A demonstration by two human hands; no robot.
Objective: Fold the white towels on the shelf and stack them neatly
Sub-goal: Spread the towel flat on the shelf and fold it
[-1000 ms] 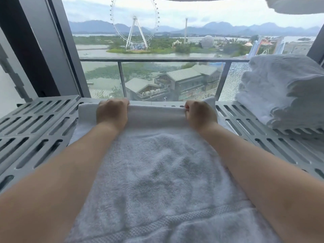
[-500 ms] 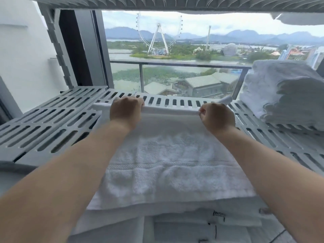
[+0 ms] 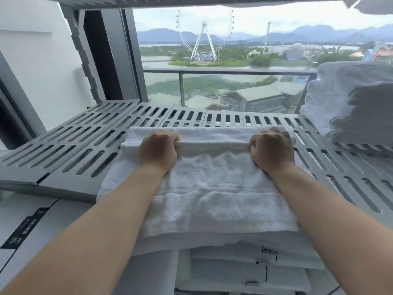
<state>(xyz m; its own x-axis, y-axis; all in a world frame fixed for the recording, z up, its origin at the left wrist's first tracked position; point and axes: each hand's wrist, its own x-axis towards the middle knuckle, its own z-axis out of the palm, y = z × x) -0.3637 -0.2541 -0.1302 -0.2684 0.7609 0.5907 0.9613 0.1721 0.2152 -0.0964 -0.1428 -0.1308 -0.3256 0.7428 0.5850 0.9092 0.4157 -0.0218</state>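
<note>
The white towel (image 3: 212, 188) lies across the front of the grey shelf (image 3: 85, 145) and hangs over its front edge. It is thick terry with a nubbly pile, and a flat woven band runs across it. Your left hand (image 3: 158, 152) and right hand (image 3: 272, 152) are both curled tight, knuckles up, each gripping one side of a raised fold near the towel's far end. The shelf is hard and moulded, pierced with rows of long slots. At its right end, apart from your towel, sits a stack of folded towels (image 3: 350, 103) with soft, rounded edges. Below the hanging end lie flat white linens (image 3: 244, 273) with small black labels. Beyond the shelf are a balcony railing (image 3: 229, 71) and a Ferris wheel (image 3: 204, 39).
</note>
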